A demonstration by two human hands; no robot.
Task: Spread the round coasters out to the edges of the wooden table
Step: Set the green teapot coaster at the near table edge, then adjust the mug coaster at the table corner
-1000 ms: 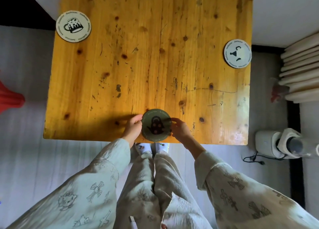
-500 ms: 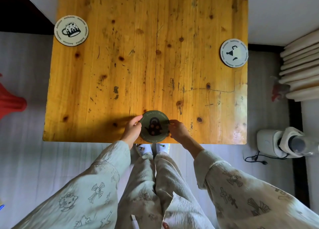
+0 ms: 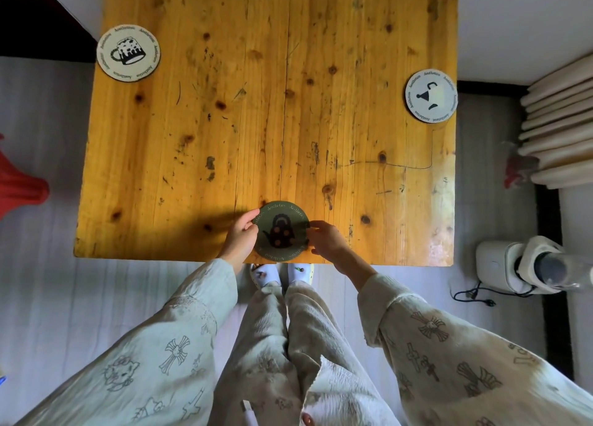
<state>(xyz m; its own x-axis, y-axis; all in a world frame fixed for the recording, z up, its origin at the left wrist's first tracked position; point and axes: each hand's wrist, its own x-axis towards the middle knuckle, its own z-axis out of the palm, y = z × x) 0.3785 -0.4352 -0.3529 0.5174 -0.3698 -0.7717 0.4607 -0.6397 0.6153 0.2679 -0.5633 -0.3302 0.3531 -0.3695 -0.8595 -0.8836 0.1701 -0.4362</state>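
Here, at the counter's (image 3: pixel 192 169) 6 o'clock edge, the left hand (image 3: pixel 240 237) and right hand (image 3: pixel 327 238) pinch the green coaster (image 3: pixel 282 230) from both sides. Farther off, 1 white coaster (image 3: pixel 431 96) sits at 3 o'clock, another (image 3: pixel 128 53) at 10 o'clock.

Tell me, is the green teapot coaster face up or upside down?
Face up. The green coaster shows its teapot picture and ring of lettering on top, between the left hand and right hand.

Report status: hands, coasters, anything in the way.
Left hand and right hand pinch green coaster at near edge. Two white coasters at side edges. Nothing blocking.
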